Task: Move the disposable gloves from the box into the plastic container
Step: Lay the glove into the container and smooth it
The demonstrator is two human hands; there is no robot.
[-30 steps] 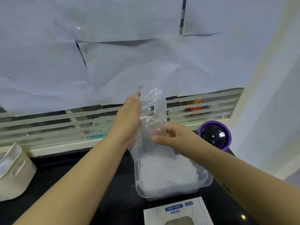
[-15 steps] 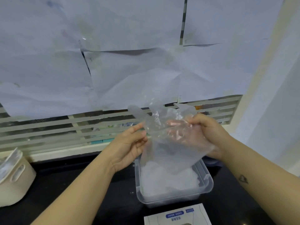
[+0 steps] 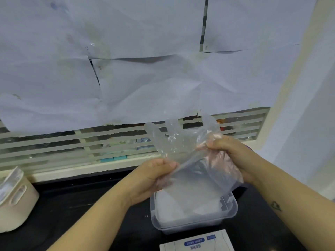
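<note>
A clear disposable glove (image 3: 183, 144) is stretched in the air between both hands, its fingers pointing up. My left hand (image 3: 154, 176) pinches its lower left edge. My right hand (image 3: 226, 153) grips its right side, partly seen through the film. Straight below stands the clear plastic container (image 3: 232, 212) on the black counter, holding a pile of whitish gloves (image 3: 174, 207). The white glove box (image 3: 197, 241) with blue print lies at the bottom edge, in front of the container.
A cream basket (image 3: 16, 198) with a handle slot stands at the left on the black counter (image 3: 76, 214). Behind runs a slatted window sill under wrinkled white paper sheets. A white wall corner rises at the right.
The glove has been pulled open and lowered. My left hand dropped from the glove's top to its lower left edge; my right hand moved right and up, gripping the other side.
</note>
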